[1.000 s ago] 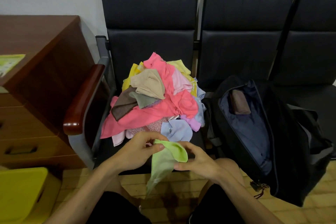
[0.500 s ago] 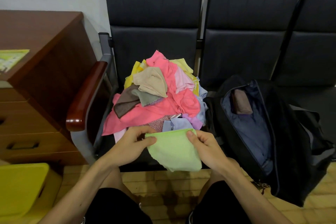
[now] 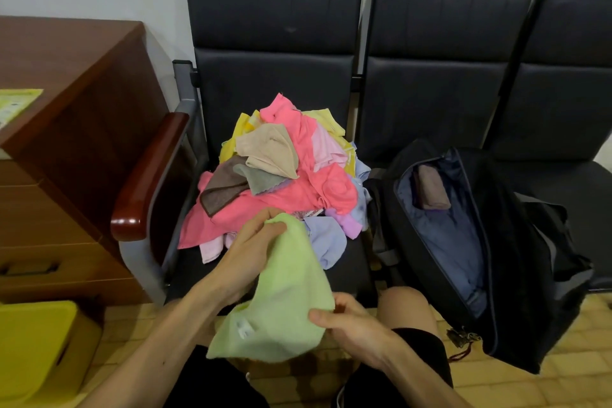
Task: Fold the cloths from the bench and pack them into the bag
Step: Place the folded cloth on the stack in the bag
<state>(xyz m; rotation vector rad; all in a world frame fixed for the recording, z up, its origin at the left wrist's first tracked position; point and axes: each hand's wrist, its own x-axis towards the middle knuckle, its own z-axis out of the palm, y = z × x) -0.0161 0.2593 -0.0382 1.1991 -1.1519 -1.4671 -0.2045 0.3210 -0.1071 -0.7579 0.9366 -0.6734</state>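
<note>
Left hand [image 3: 246,252] with fingers pinching the far corner of a light green cloth [image 3: 284,295], right hand [image 3: 347,321] with fingers gripping its near right edge, heap of coloured cloths [image 3: 284,175] on the black seat [image 3: 352,260] beyond, open black bag [image 3: 516,242] at right holding a folded brown cloth [image 3: 432,187]

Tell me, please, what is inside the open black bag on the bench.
The black bag holds one folded brownish cloth at its far end, on bare blue lining. Anything tucked under the bag's side walls is hidden.
</note>
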